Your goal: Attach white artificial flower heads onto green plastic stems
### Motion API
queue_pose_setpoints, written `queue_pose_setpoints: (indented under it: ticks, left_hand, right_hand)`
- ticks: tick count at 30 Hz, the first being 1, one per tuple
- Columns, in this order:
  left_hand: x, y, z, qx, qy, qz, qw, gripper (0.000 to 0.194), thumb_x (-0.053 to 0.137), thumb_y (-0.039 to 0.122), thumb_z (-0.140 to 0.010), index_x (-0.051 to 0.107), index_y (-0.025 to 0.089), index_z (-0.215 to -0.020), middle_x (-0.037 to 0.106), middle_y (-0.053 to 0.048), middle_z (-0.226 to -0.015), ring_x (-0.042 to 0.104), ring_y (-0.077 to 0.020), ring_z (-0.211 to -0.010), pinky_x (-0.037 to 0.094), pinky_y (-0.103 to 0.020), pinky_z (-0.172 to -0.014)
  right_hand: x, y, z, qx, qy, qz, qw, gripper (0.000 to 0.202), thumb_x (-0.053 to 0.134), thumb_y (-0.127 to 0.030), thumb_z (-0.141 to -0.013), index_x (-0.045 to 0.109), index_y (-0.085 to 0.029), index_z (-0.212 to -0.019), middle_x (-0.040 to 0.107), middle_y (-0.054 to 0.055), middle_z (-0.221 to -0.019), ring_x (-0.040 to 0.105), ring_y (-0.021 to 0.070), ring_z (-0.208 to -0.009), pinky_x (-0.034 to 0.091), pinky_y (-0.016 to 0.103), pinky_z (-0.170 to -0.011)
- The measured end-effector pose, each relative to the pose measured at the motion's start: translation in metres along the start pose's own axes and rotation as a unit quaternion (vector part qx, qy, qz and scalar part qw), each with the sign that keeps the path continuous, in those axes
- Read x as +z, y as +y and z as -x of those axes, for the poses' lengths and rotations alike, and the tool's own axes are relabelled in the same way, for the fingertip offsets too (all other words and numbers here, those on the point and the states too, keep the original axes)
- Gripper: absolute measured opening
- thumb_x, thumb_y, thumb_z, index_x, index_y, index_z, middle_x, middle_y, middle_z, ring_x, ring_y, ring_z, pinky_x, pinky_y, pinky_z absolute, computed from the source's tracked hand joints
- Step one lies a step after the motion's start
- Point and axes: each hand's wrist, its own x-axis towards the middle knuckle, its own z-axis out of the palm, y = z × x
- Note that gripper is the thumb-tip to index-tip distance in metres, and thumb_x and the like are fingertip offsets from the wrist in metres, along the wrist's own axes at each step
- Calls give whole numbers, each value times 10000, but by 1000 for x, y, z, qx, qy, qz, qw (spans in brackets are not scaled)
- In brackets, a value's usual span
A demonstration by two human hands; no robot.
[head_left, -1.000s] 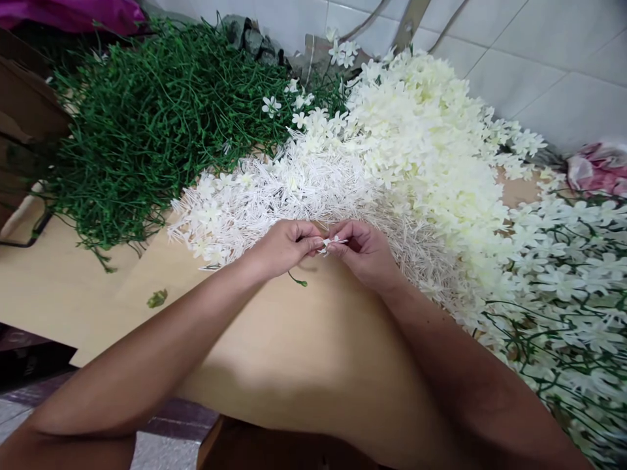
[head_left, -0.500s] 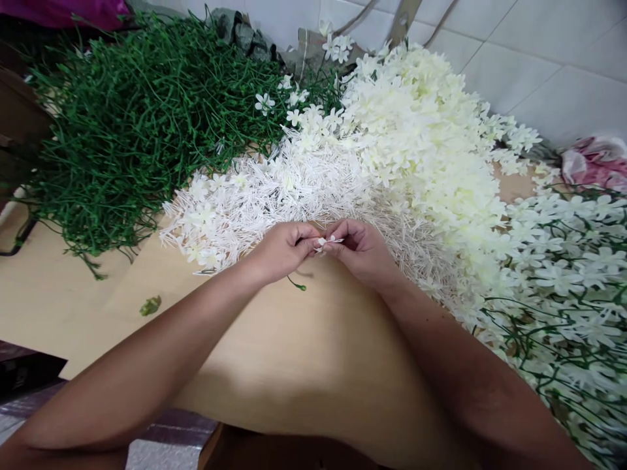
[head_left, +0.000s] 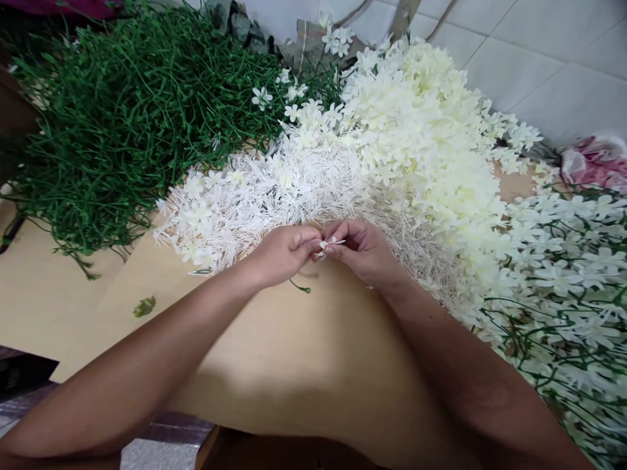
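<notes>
My left hand (head_left: 292,251) is closed, pinching a green plastic stem (head_left: 300,287) whose end hangs out below the fingers. Against its fingertips, my right hand (head_left: 365,251) is closed on a small white artificial flower (head_left: 329,245), with petals poking out between thumb and finger. Where stem and flower meet is hidden by the fingers. Just beyond both hands lies a heap of thin white stamen pieces (head_left: 318,176). Behind it to the right rises a pile of loose cream flower heads (head_left: 421,117).
A big mound of green stems (head_left: 142,124) fills the back left. Flowers on green stems (head_left: 568,287) are piled at the right. A small yellow-green scrap (head_left: 144,307) lies on the tan board (head_left: 274,352). White wall tiles (head_left: 533,52) stand behind, with a pink-and-white bundle (head_left: 595,163) near them.
Both hands stay together at nearly the same spot, and the white flower's petals have turned slightly between the fingertips. The view has shifted a little.
</notes>
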Motion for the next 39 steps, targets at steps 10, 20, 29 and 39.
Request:
queue_pose_setpoints:
  ticks: [10,20,29,39]
  left_hand:
    - [-3,-3,3,48,-65,26,996,210,443,150,-780,475,169,-574,453,37,-567,412,-83,-566,334,-221,-579]
    - [-2,-4,-1,22,-31,77,996,318,431,359,-896,496,172,-648,454,31,-597,411,-90,-562,357,-224,-581]
    - [-28,15,25,183,87,-171,964,494,475,551,-881,663,171,-1134,637,-130,-1160,567,-240,-1093,418,-348,-979]
    - [-29,25,35,148,139,-24,979,203,579,328,-860,720,197,-794,715,-42,-811,627,-136,-729,492,-254,-719]
  right_hand:
    - [-2,-3,-1,44,-103,-31,993,324,867,-283,-604,561,-194,-662,647,-32,-718,650,102,-654,540,261,-643]
    - [4,-4,-5,54,-18,-36,998,357,868,-369,-595,569,-197,-687,658,-32,-638,640,108,-593,563,282,-656]
    - [-12,-13,2,101,74,-149,981,351,867,-358,-599,574,-200,-709,617,-59,-600,586,75,-577,508,207,-561]
    - [-44,-73,19,134,-204,-6,970,198,781,-286,-723,661,-179,-838,698,6,-704,648,119,-587,549,252,-542]
